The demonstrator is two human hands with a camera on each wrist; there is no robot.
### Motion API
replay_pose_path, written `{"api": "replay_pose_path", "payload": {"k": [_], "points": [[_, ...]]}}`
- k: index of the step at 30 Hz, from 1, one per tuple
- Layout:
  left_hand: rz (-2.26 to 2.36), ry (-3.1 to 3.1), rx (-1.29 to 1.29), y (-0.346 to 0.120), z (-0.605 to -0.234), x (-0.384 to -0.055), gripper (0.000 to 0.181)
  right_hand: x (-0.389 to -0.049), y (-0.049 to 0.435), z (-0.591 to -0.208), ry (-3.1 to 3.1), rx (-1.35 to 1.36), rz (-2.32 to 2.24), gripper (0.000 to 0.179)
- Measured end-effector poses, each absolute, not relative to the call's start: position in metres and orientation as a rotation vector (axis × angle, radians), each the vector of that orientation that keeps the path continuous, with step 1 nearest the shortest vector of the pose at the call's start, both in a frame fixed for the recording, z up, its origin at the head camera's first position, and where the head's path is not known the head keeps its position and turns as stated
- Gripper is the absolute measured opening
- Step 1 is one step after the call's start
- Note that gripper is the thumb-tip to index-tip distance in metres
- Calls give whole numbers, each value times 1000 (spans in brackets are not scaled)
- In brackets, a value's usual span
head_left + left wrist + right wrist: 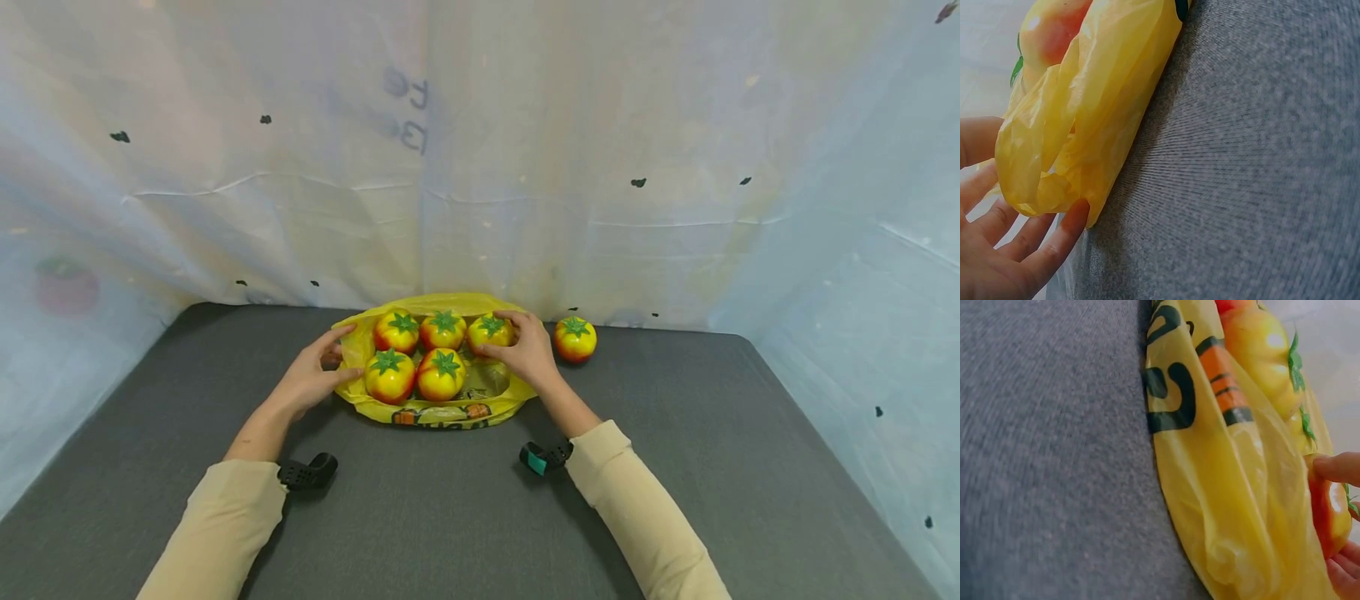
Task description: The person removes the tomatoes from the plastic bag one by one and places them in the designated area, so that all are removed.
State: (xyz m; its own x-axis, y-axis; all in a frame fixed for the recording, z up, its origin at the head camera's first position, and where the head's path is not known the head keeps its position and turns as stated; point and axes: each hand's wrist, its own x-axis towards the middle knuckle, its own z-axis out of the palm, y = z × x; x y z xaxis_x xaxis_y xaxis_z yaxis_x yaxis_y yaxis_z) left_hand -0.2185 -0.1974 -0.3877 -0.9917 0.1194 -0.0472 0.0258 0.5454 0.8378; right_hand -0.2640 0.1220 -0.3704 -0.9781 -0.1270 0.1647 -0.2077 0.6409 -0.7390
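In the head view, the right hand (527,348) pinched a tomato (490,335) at the far right inside the yellow bag (442,302). Left wrist: the left hand (999,259), fingers spread, touched its left end. Right wrist: apparently the same tomato showed.

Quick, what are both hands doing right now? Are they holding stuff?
Left hand: open, touching the side of the yellow plastic bag.
Right hand: closed, holding a yellow-and-red tomato inside the bag.
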Motion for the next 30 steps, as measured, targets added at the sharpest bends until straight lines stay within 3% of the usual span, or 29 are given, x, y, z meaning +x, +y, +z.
{"api": "replay_pose_path", "payload": {"k": [30], "points": [[1417, 2687, 111, -195, -385, -217, 77, -241, 161, -339, -2625, 283, 1369, 59]]}}
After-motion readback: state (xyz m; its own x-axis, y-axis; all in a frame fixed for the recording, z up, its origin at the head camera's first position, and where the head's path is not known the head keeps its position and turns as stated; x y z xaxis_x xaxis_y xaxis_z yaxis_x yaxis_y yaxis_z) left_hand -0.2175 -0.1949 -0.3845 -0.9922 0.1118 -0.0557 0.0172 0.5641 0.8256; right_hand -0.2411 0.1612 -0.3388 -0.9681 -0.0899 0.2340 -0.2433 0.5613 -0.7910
